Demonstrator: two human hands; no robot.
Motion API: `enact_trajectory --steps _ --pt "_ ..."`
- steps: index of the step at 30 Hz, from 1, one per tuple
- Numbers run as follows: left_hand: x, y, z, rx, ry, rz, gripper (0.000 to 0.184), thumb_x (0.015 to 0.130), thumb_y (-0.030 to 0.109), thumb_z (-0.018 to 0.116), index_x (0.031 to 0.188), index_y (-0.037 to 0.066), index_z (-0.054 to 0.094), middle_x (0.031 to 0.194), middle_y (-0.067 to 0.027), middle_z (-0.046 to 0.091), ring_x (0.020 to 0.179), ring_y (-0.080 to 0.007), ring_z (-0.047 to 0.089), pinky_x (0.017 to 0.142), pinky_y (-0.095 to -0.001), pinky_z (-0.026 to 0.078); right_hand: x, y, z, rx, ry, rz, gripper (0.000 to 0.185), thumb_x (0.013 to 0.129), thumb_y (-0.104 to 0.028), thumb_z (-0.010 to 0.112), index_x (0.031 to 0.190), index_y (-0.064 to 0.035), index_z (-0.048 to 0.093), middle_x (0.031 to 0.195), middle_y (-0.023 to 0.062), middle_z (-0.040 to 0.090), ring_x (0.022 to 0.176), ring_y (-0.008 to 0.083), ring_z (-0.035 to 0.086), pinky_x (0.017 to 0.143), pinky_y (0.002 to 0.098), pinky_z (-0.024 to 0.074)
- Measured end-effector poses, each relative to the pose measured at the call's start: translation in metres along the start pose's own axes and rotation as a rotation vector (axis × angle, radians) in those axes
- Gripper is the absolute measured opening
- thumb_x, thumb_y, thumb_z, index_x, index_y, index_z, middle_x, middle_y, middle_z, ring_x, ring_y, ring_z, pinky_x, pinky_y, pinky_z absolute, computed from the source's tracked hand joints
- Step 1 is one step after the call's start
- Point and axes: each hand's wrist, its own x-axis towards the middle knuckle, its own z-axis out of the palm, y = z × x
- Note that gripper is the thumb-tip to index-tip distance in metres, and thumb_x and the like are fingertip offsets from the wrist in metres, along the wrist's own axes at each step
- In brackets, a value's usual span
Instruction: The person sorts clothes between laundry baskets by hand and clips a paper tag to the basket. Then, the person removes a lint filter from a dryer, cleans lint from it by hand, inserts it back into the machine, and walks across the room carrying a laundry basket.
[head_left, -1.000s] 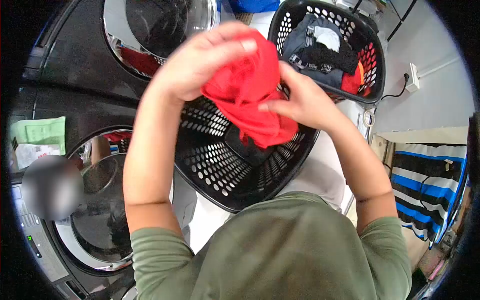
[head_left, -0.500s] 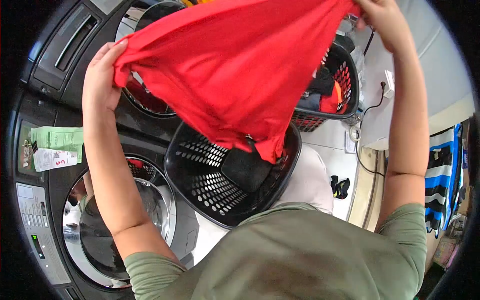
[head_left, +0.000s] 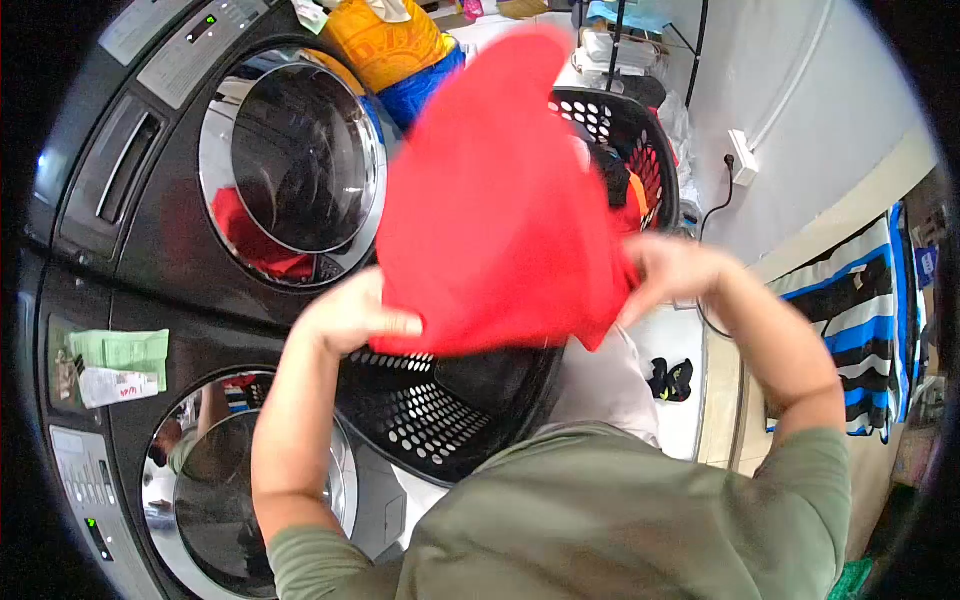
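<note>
A red garment (head_left: pixel 500 220), blurred by motion, is spread in the air between my hands; its exact kind I cannot make out. My left hand (head_left: pixel 360 315) grips its lower left edge, thumb in front. At the right edge my right hand (head_left: pixel 675 270) has hold of the cloth, the fingertips partly hidden and smeared. Below the garment sits a black perforated laundry basket (head_left: pixel 430 420) with a dark cloth in it, partly covered from view. Behind stands a second black basket (head_left: pixel 655 130) holding dark, red and orange clothes.
Two front-loading machines, an upper (head_left: pixel 290 160) and a lower (head_left: pixel 240 490), line the left side. A yellow and blue bag (head_left: pixel 390 50) stands at the back. On the right are a wall socket (head_left: pixel 742 160) with a cable, a striped cloth (head_left: pixel 850 320) and black footwear (head_left: pixel 670 380).
Both hands have come down and closer together, bringing the red garment lower and narrower. Its top now flips upward away from me. The view has shifted, showing more of the upper machine.
</note>
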Motion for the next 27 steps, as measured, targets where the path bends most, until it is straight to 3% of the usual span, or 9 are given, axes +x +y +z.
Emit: enact_trajectory --steps 4,6,9,13,21,24,25,26,27 --pt "-0.039 0.005 -0.015 -0.413 0.173 -0.048 0.084 0.068 -0.003 0.077 0.140 -0.002 0.034 0.119 -0.0117 0.061 0.115 -0.0224 0.057 0.101 -0.0344 0.044 -0.043 -0.019 -0.014 0.562 0.230 0.630 0.031 0.080 -0.020 0.075 0.100 0.0023 0.067 0.088 0.0046 0.069 0.080 0.0106 0.061 0.077 0.0287 0.0489" --pt "-0.056 0.004 -0.016 -0.152 0.308 0.012 0.060 0.073 -0.004 0.071 0.129 0.000 0.050 0.110 -0.0111 0.061 0.105 -0.0208 0.059 0.094 -0.0315 0.045 -0.058 -0.019 -0.027 0.683 0.636 0.484 0.023 0.084 -0.011 0.069 0.103 0.0012 0.067 0.085 0.0008 0.066 0.078 0.0105 0.060 0.075 0.0266 0.0480" --pt "-0.078 0.036 0.014 0.737 0.704 0.306 0.022 0.079 -0.005 0.064 0.101 -0.002 0.063 0.095 -0.0076 0.058 0.091 -0.0179 0.056 0.083 -0.0285 0.045 -0.076 -0.038 -0.029 0.088 1.163 0.189 0.023 0.086 -0.005 0.063 0.106 0.0059 0.062 0.108 0.0094 0.058 0.106 0.0167 0.056 0.088 0.0276 0.0454" --pt "-0.045 0.057 0.035 0.300 1.490 1.247 0.014 0.090 0.008 0.055 0.101 0.000 0.058 0.105 -0.0120 0.060 0.099 -0.0247 0.058 0.090 -0.0328 0.046 -0.047 -0.073 -0.047 0.095 1.670 -0.368 0.034 0.089 -0.008 0.057 0.119 0.0072 0.055 0.121 0.0212 0.057 0.106 0.0302 0.060 0.098 0.0416 0.0458" --pt "0.067 0.084 -0.063 -0.609 0.718 0.333 0.024 0.094 0.016 0.058 0.113 0.000 0.058 0.108 -0.0108 0.065 0.098 -0.0202 0.063 0.087 -0.0331 0.050 0.037 0.014 -0.125 1.155 1.029 0.236 0.031 0.091 -0.016 0.064 0.115 0.0030 0.061 0.106 0.0112 0.067 0.092 0.0172 0.066 0.081 0.0308 0.0547" --pt "0.104 0.143 0.011 -0.365 0.523 0.567 0.026 0.094 0.016 0.058 0.114 -0.001 0.057 0.109 -0.0116 0.065 0.097 -0.0206 0.064 0.086 -0.0331 0.050 0.081 -0.051 -0.088 1.226 0.940 -0.071 0.028 0.093 -0.012 0.060 0.117 0.0029 0.059 0.101 0.0095 0.067 0.089 0.0151 0.065 0.075 0.0270 0.0541" --pt "0.119 0.158 0.029 -0.272 0.405 0.655 0.028 0.094 0.017 0.059 0.114 -0.002 0.057 0.109 -0.0117 0.065 0.096 -0.0210 0.064 0.086 -0.0329 0.050 0.086 -0.046 -0.082 0.563 0.884 -0.058 0.028 0.093 -0.017 0.061 0.116 0.0005 0.060 0.095 0.0075 0.066 0.081 0.0125 0.063 0.069 0.0265 0.0518" --pt "0.131 0.179 0.051 -0.149 0.464 0.586 0.031 0.095 0.023 0.058 0.110 -0.004 0.057 0.105 -0.0129 0.064 0.091 -0.0197 0.061 0.081 -0.0316 0.049 0.109 -0.077 -0.084 1.298 0.815 -0.253 0.021 0.096 -0.013 0.054 0.111 0.0001 0.060 0.103 0.0088 0.065 0.090 0.0170 0.061 0.082 0.0288 0.0495" --pt "0.139 0.200 0.064 -0.025 0.516 0.519 0.037 0.095 0.030 0.058 0.106 -0.005 0.057 0.100 -0.0141 0.063 0.085 -0.0184 0.059 0.075 -0.0303 0.049 0.129 -0.069 -0.085 1.358 0.776 -0.412 0.019 0.096 -0.007 0.050 0.110 0.0016 0.060 0.102 0.0096 0.065 0.090 0.0163 0.061 0.080 0.0284 0.0490"
